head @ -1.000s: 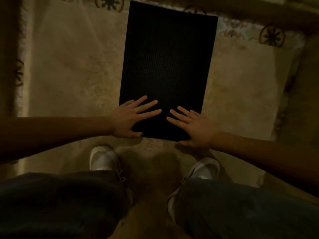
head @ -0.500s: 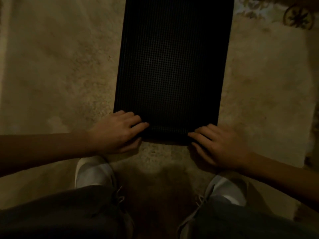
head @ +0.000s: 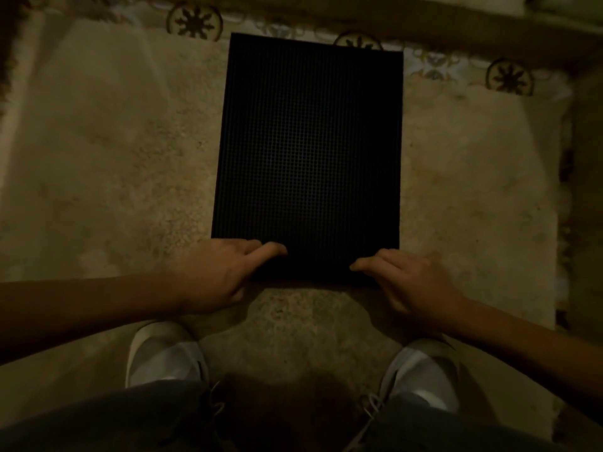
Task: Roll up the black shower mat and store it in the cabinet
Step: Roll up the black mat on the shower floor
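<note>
The black shower mat [head: 308, 148] lies lengthwise on a beige rug, a dotted grid over its surface. Its near edge looks curled up into a short first fold. My left hand [head: 218, 272] grips the near left corner, fingers curled over the fold. My right hand [head: 408, 280] holds the near right corner the same way. The rest of the mat lies flat, reaching away from me. No cabinet is in view.
The beige rug [head: 107, 151] has a patterned border with round flower motifs [head: 194, 22] along the far edge. My two white shoes [head: 163, 353] stand on the rug just behind the mat. Dark floor lies beyond the rug at the right.
My hands went from lying flat with spread fingers on the mat to curling around its near corners. The near edge has lifted into a fold.
</note>
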{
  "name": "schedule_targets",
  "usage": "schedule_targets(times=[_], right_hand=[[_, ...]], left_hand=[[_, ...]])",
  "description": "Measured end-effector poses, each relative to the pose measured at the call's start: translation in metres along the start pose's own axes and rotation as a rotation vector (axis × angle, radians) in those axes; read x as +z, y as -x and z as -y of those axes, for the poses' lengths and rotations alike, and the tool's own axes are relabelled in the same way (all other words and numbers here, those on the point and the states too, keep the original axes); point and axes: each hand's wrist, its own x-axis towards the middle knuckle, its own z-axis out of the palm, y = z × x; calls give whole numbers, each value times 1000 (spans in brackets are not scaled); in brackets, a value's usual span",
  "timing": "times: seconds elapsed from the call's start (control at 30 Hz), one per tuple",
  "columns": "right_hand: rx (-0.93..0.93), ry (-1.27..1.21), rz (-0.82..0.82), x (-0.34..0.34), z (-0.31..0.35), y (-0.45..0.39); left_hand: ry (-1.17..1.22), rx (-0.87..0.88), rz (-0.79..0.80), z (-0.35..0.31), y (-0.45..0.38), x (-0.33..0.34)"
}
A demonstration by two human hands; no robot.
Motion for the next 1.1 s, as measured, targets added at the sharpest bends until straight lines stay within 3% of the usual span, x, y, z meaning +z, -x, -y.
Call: schedule_targets(times=[0.1,0.23,0.4,0.57,0.83,1.1], right_hand=[[-4,-77,36,1,-6,-6],[-63,112,96,2,-18,-6],[-156,254,-38,12,-21,-4],[-214,157,73,8,-28,-1],[-240,287,-44,16,-27,-4],[-210,213,-6,13,-32,-3]], left_hand=[[12,66,9,1,4,7],[-120,224,-54,11,6,11],[-241,412,-169,21,-3,19],[-209,430,-312,25,-6,24],[-128,384,-200,26,-16,14],[-217,266,-185,15,-10,14]])
